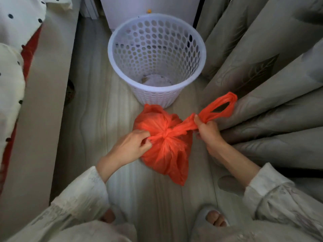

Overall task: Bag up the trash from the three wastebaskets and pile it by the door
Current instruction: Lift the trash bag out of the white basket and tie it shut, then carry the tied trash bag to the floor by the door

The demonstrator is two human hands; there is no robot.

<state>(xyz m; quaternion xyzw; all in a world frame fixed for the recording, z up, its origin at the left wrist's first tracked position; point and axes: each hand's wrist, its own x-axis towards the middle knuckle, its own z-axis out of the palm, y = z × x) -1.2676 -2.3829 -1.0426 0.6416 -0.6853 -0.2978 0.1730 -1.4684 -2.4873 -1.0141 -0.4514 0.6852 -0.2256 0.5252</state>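
An orange plastic trash bag (166,151) sits on the floor right in front of me, its two handles crossed into a knot at the top. My left hand (132,145) pinches the left handle beside the knot. My right hand (208,130) grips the right handle, whose loop sticks out toward the curtain. Just behind the bag stands a white perforated wastebasket (157,56), upright, with only a few scraps on its bottom.
A bed side panel (43,119) with dotted white bedding (10,75) runs along the left. Grey curtain folds (271,84) hang close on the right. A white cabinet (148,7) stands behind the basket. My feet in slippers (215,219) are at the bottom, on a narrow strip of floor.
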